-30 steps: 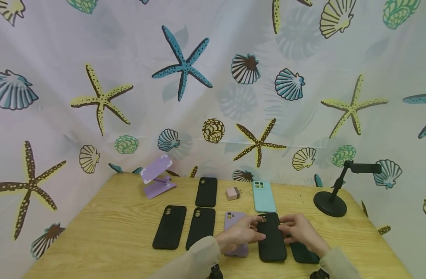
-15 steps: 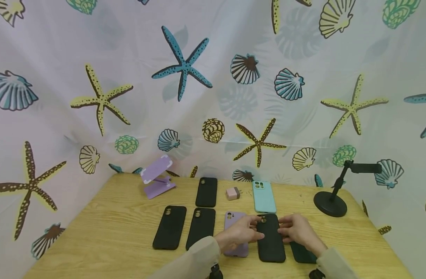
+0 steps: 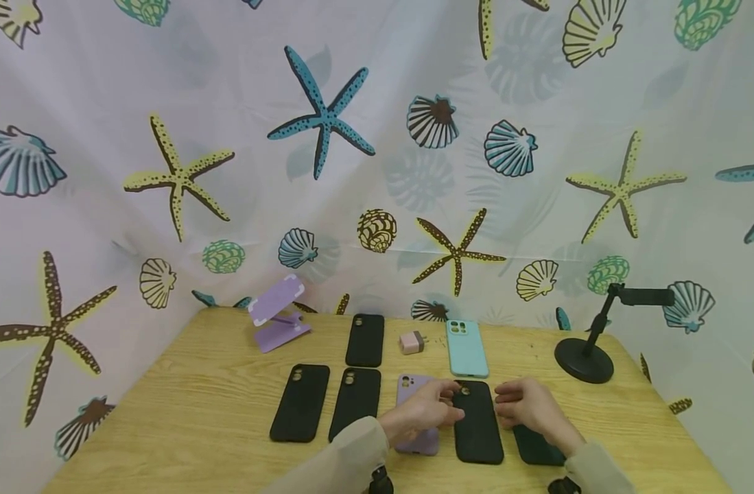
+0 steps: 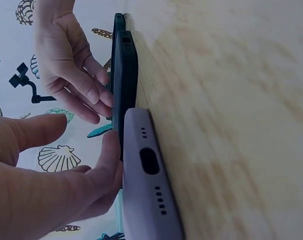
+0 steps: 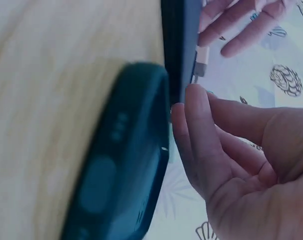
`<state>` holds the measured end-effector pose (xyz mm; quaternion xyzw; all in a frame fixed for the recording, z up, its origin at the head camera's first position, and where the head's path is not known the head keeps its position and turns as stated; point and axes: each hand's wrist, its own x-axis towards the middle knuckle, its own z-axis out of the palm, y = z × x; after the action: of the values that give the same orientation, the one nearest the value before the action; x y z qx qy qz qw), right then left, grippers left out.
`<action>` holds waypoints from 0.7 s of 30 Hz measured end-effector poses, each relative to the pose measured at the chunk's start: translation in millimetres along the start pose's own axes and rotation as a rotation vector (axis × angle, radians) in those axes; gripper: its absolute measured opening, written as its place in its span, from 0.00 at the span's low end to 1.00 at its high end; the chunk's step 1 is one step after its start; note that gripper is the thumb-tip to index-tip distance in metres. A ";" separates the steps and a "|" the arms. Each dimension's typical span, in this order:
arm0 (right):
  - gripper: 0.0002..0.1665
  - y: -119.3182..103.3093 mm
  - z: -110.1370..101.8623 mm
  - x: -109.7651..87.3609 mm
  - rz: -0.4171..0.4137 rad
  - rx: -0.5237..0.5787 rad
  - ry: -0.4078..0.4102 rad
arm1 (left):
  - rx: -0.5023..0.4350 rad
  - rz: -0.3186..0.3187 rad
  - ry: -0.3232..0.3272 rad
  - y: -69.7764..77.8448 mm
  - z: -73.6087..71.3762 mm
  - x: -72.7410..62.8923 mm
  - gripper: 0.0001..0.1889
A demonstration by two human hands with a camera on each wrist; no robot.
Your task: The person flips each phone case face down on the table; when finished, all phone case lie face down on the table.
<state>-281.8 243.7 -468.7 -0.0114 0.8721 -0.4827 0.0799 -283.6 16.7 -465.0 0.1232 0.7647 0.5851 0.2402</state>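
Note:
A black phone case [image 3: 479, 432] lies on the wooden table between the two hands, camera cutout at its far end. My left hand [image 3: 421, 412] reaches over a light purple phone case [image 3: 409, 390] to the black case's left edge, thumb and fingers apart; whether its fingertips touch is unclear. On the other side, my right hand [image 3: 529, 409] hovers at a small gap from the right edge, fingers loosely bent and holding nothing. A dark green phone case [image 5: 106, 165] lies partly beneath the right hand. In the left wrist view the purple case [image 4: 141, 190] shows its port end.
Several other black cases, such as one [image 3: 300, 403], lie to the left. A light blue case [image 3: 466, 348] and a pink charger plug [image 3: 411, 342] sit farther back. A purple phone stand [image 3: 280, 312] and a black stand [image 3: 586, 360] stand near the patterned curtain.
The black case has shifted slightly left. My right hand's fingertips have come away from its right edge, leaving a small gap. The left hand has stayed nearly in place, drifting slightly left.

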 end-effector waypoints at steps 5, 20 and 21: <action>0.23 3.1 -18.1 -1.5 -0.033 0.053 -0.043 | -0.017 0.033 0.020 3.6 0.5 1.5 0.24; 0.26 41.0 -80.0 -12.9 -0.070 -0.043 -0.261 | 0.184 0.164 0.074 13.9 35.9 29.3 0.06; 0.26 43.3 -82.2 -13.5 -0.064 -0.046 -0.263 | 0.171 0.171 0.066 14.2 38.8 31.0 0.07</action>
<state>-278.4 337.2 -460.7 -0.1044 0.8640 -0.4592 0.1779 -291.5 67.7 -466.0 0.1886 0.8059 0.5400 0.1529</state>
